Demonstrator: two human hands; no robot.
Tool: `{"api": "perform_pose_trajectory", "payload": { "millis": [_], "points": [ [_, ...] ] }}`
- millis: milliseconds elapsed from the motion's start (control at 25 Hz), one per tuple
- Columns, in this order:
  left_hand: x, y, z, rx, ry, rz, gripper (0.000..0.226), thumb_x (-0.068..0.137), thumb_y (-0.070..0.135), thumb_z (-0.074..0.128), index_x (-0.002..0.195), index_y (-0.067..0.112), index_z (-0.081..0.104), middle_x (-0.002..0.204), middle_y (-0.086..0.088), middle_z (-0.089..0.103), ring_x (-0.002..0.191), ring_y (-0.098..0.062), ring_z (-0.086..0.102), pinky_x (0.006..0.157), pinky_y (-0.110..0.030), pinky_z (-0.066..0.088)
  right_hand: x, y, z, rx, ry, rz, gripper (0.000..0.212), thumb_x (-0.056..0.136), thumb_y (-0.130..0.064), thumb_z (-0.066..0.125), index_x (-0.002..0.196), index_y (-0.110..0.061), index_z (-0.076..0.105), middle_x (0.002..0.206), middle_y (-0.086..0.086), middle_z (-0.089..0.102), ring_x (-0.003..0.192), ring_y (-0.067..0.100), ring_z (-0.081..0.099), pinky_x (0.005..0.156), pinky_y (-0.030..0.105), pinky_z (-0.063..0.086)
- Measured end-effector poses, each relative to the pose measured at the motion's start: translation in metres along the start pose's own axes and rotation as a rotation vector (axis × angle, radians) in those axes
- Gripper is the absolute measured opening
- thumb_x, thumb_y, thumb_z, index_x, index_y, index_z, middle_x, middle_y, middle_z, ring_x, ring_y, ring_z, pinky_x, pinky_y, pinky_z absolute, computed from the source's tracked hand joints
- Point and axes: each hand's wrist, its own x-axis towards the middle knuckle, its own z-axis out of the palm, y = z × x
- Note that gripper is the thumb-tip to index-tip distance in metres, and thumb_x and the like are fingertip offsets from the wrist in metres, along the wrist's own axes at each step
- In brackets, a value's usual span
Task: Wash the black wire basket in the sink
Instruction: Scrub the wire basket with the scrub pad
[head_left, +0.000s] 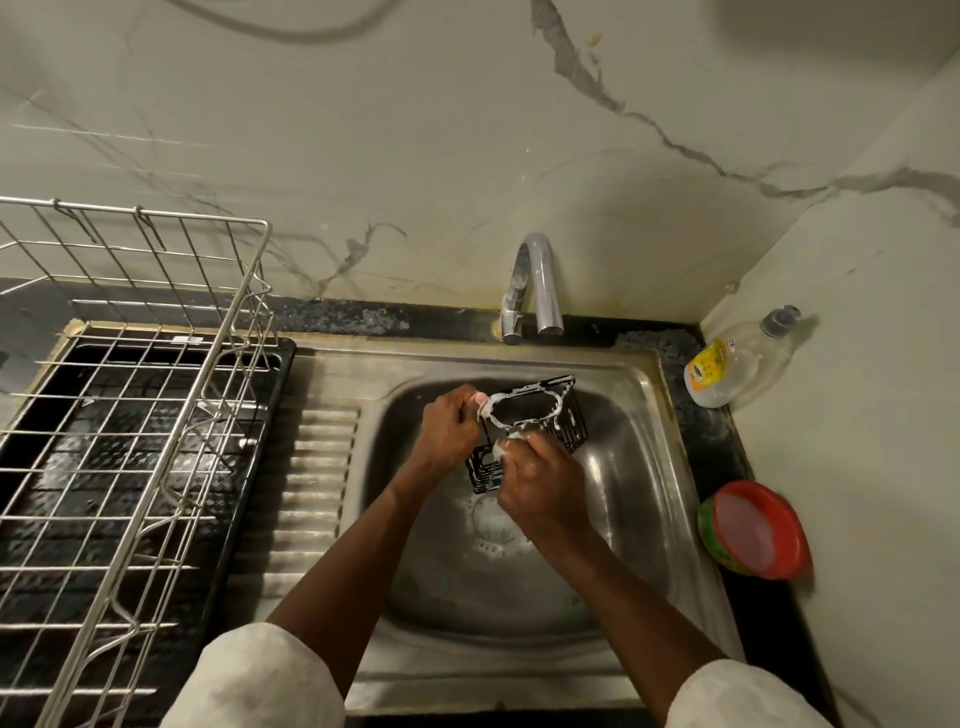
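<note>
The black wire basket (563, 415) hangs over the steel sink (639, 483), its rim streaked with white soap foam. My left hand (449, 431) grips the basket's left rim, fingers curled round the wire. My right hand (543, 488) is at the basket's near edge, wet and soapy, fingers curled against the wire with foam at the fingertips; whether it holds a scrubber is hidden. The lower left part of the basket shows between my hands.
A chrome tap (532, 288) stands behind the sink. A steel wire dish rack (135, 415) on a black tray fills the left counter. A clear dish-soap bottle (727, 369) lies in the right corner, with a red-and-green tub (753, 530) near it.
</note>
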Motion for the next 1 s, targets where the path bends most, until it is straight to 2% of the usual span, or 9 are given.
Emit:
{"api": "perform_pose_trajectory", "payload": {
  "millis": [120, 240, 360, 440, 560, 720, 760, 880, 1000],
  "points": [
    [0.0, 0.001, 0.0, 0.036, -0.039, -0.009, 0.031, 0.102, 0.014, 0.051, 0.073, 0.024, 0.049, 0.069, 0.003, 0.055, 0.067, -0.019, 0.053, 0.062, -0.029, 0.034, 0.002, 0.023, -0.012, -0.022, 0.023, 0.101, 0.021, 0.089, -0.004, 0.056, 0.098, -0.01, 0.074, 0.091, 0.005, 0.067, 0.075, 0.022, 0.063, 0.062, 0.033, 0.055],
    [-0.002, 0.0, 0.002, 0.006, -0.043, -0.006, 0.028, 0.102, 0.017, 0.05, 0.075, 0.021, 0.051, 0.068, 0.002, 0.056, 0.065, -0.02, 0.052, 0.061, -0.031, 0.037, 0.007, 0.033, -0.031, 0.01, 0.133, 0.249, 0.019, 0.08, 0.011, 0.069, 0.094, -0.001, 0.073, 0.086, 0.011, 0.069, 0.072, 0.027, 0.066, 0.064, 0.021, 0.048],
    [0.0, 0.0, 0.005, 0.0, -0.047, 0.001, 0.029, 0.099, 0.032, 0.044, 0.077, 0.015, 0.054, 0.069, 0.001, 0.058, 0.066, -0.024, 0.055, 0.063, -0.035, 0.042, 0.005, 0.01, -0.012, -0.011, 0.031, 0.116, 0.02, 0.079, 0.006, 0.062, 0.092, -0.005, 0.073, 0.088, 0.01, 0.068, 0.079, 0.029, 0.064, 0.069, 0.036, 0.056],
    [0.0, 0.002, 0.005, 0.005, -0.057, 0.016, 0.034, 0.094, 0.035, 0.041, 0.08, 0.009, 0.06, 0.073, -0.002, 0.064, 0.071, -0.028, 0.061, 0.067, -0.037, 0.046, 0.009, -0.004, 0.005, 0.021, -0.046, 0.066, 0.021, 0.082, -0.004, 0.056, 0.095, -0.009, 0.072, 0.088, 0.007, 0.065, 0.079, 0.028, 0.061, 0.071, 0.043, 0.054],
    [0.003, -0.001, -0.002, 0.003, -0.051, -0.007, 0.034, 0.091, 0.034, 0.042, 0.082, 0.008, 0.062, 0.076, -0.005, 0.068, 0.075, -0.028, 0.064, 0.071, -0.039, 0.049, 0.028, -0.013, 0.005, 0.028, -0.082, 0.052, 0.013, 0.079, -0.006, 0.057, 0.082, -0.011, 0.068, 0.082, 0.005, 0.059, 0.072, 0.025, 0.057, 0.066, 0.042, 0.05],
    [0.0, -0.002, -0.003, -0.024, -0.101, -0.004, 0.03, 0.091, 0.035, 0.045, 0.077, 0.013, 0.06, 0.07, 0.003, 0.064, 0.072, -0.024, 0.064, 0.067, -0.036, 0.05, 0.012, 0.002, -0.012, 0.08, -0.185, -0.275, 0.014, 0.079, 0.0, 0.057, 0.076, -0.011, 0.065, 0.08, 0.004, 0.056, 0.074, 0.021, 0.052, 0.067, 0.037, 0.048],
    [-0.001, -0.001, -0.001, -0.025, -0.108, 0.007, 0.03, 0.092, 0.035, 0.045, 0.076, 0.014, 0.059, 0.069, 0.003, 0.062, 0.071, -0.024, 0.063, 0.066, -0.036, 0.049, 0.009, 0.007, -0.014, 0.098, -0.185, -0.268, 0.016, 0.079, 0.0, 0.058, 0.08, -0.011, 0.069, 0.082, 0.004, 0.058, 0.076, 0.022, 0.054, 0.069, 0.036, 0.048],
    [-0.003, -0.001, 0.001, -0.021, -0.127, 0.036, 0.027, 0.095, 0.029, 0.046, 0.074, 0.015, 0.057, 0.068, 0.001, 0.06, 0.066, -0.021, 0.059, 0.062, -0.033, 0.044, 0.036, 0.006, -0.011, 0.137, -0.105, -0.034, 0.02, 0.085, -0.005, 0.056, 0.092, -0.007, 0.075, 0.085, 0.008, 0.064, 0.076, 0.023, 0.06, 0.069, 0.032, 0.051],
    [-0.003, -0.006, -0.004, 0.006, -0.132, 0.018, 0.026, 0.099, 0.02, 0.048, 0.077, 0.013, 0.058, 0.069, 0.001, 0.061, 0.065, -0.015, 0.057, 0.059, -0.028, 0.042, 0.058, 0.019, -0.013, 0.012, -0.112, 0.041, 0.026, 0.081, -0.001, 0.062, 0.104, -0.005, 0.074, 0.098, 0.009, 0.068, 0.089, 0.022, 0.063, 0.078, 0.025, 0.048]
  ]
}}
